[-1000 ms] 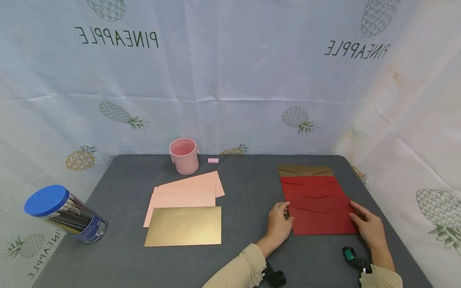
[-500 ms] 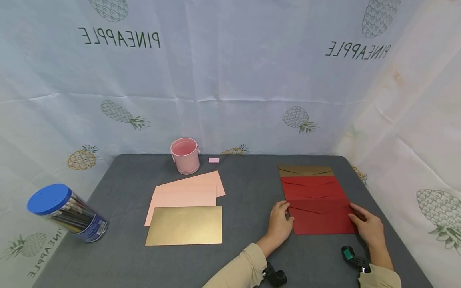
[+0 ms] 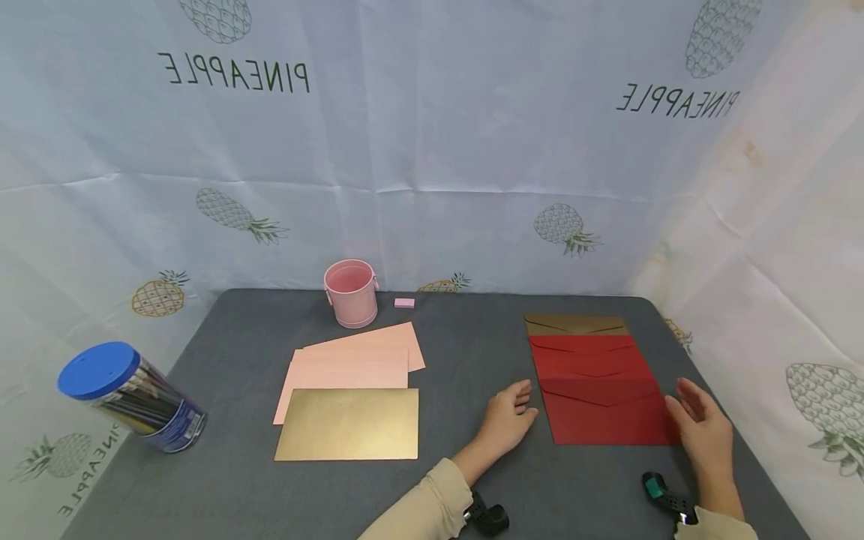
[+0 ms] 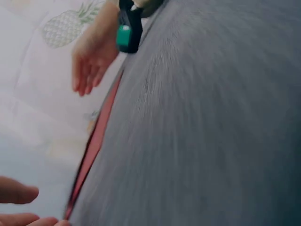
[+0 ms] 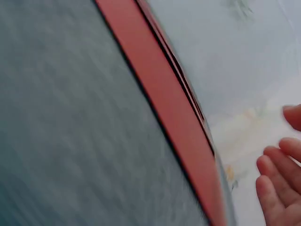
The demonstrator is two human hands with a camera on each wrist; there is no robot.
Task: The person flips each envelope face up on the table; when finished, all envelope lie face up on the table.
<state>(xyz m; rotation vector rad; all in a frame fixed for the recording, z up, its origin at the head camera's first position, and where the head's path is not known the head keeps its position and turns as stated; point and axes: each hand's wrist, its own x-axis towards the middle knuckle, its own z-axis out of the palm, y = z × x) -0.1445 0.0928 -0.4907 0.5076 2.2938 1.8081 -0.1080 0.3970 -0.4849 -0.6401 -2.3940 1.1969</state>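
Note:
Overlapping red envelopes (image 3: pixel 610 421) lie on the right half of the table, flaps facing up. Behind them the top of a gold-brown envelope (image 3: pixel 577 325) shows; its rest is covered. My left hand (image 3: pixel 506 416) is just left of the front red envelope, fingers relaxed and holding nothing. Off the opposite side, my right hand (image 3: pixel 705 431) has its fingers loosely bent, and nothing is in it. The right wrist view shows a gap between the right fingers (image 5: pixel 277 183) and the red envelope (image 5: pixel 164 103).
On the left lie a gold rectangle (image 3: pixel 347 425) and pink sheets (image 3: pixel 351 367), overlapping. A pink bucket (image 3: pixel 352 296) and a small pink block (image 3: pixel 404 303) stand at the back. At the left edge is a blue-lidded jar (image 3: pixel 138 401) of pencil-like sticks.
Both hands have let go of the front red envelope's side edges and moved apart, the left hand leftward and the right hand slightly rightward. The envelopes stay in place.

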